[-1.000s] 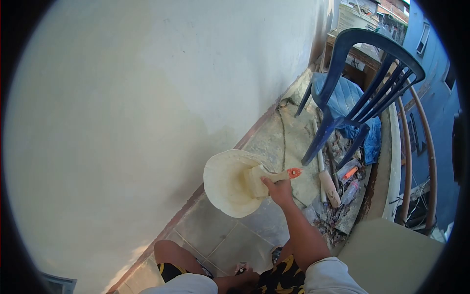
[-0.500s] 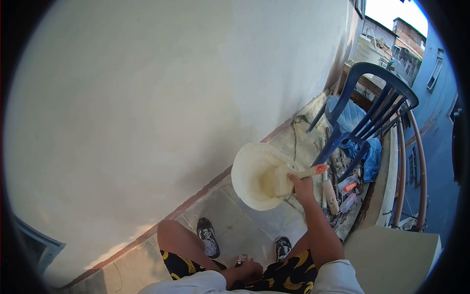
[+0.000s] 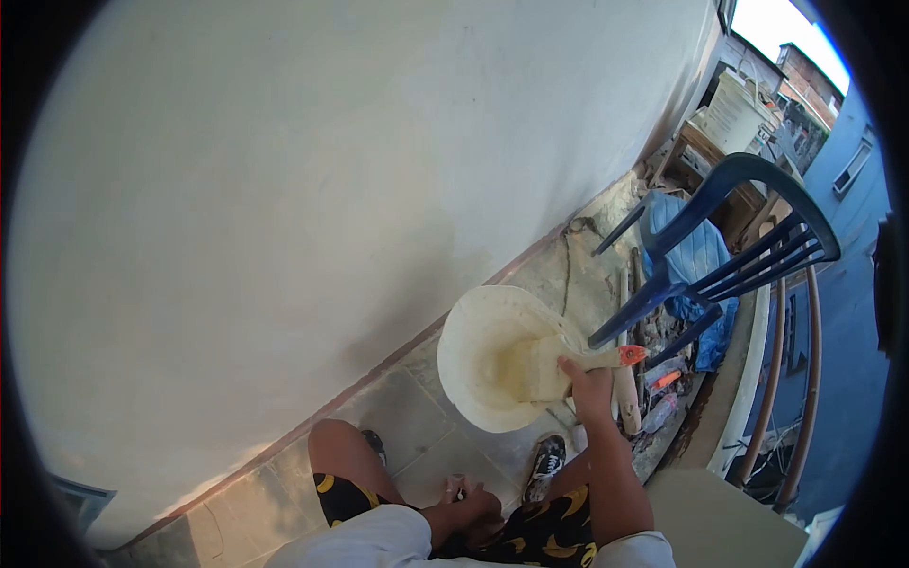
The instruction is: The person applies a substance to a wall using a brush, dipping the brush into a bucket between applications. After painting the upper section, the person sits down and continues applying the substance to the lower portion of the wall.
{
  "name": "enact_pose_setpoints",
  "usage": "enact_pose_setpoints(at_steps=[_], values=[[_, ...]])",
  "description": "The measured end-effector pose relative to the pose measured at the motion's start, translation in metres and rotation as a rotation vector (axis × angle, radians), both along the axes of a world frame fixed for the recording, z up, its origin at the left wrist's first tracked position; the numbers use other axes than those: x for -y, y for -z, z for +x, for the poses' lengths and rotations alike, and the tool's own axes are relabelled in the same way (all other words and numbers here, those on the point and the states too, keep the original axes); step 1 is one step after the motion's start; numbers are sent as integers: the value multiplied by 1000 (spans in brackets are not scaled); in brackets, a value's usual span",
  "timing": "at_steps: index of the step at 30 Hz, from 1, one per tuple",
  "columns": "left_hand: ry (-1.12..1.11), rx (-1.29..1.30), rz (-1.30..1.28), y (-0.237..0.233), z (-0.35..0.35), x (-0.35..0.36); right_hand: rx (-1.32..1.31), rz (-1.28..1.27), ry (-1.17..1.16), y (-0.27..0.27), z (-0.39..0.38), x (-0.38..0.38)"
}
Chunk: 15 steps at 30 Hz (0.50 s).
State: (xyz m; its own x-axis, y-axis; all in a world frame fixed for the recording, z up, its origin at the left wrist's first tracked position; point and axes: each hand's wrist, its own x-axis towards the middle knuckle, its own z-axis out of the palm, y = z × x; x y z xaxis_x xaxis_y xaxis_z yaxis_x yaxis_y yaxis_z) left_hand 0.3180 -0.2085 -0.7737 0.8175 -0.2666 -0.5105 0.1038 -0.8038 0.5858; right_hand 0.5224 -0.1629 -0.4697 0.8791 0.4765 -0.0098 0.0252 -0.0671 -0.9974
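Note:
My right hand [image 3: 589, 383] grips the handle of a wide paintbrush [image 3: 547, 367] with an orange end [image 3: 632, 355]. Its cream-coated bristles are down inside a white bucket [image 3: 466, 333] that stands on the tiled floor by the wall. My left hand [image 3: 471, 502] rests curled on my thigh over the banana-print shorts. Something small and pale shows at its fingers, but I cannot make out what it is. My knee [image 3: 331, 445] is bent toward the wall.
A cream-painted wall [image 3: 331, 170] fills the left. A blue plastic chair [image 3: 729, 237] stands to the right of the bucket, with a blue sheet under it. Rubble, a wooden handle [image 3: 625, 398] and bottles lie by the balcony railing [image 3: 772, 379].
The view has swung, so more of my legs and shoes shows. My right hand has kept the brush in the bucket, with the bristles now a little deeper.

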Motion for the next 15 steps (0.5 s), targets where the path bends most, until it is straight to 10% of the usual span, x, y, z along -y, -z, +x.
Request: enact_pose_setpoints(at_steps=[5, 8, 11, 15], values=[[-82, -114, 28, 3, -7, -6, 44, -46, -95, -25, 12, 25], [-738, 122, -150, -13, 11, -61, 181, -23, -71, -35, 14, 42], [-1625, 271, -953, -85, 43, -135, 68, 67, -86, -57, 9, 59], [-1122, 346, -1918, -237, 15, -163, 64, 148, -96, -68, -4, 74]])
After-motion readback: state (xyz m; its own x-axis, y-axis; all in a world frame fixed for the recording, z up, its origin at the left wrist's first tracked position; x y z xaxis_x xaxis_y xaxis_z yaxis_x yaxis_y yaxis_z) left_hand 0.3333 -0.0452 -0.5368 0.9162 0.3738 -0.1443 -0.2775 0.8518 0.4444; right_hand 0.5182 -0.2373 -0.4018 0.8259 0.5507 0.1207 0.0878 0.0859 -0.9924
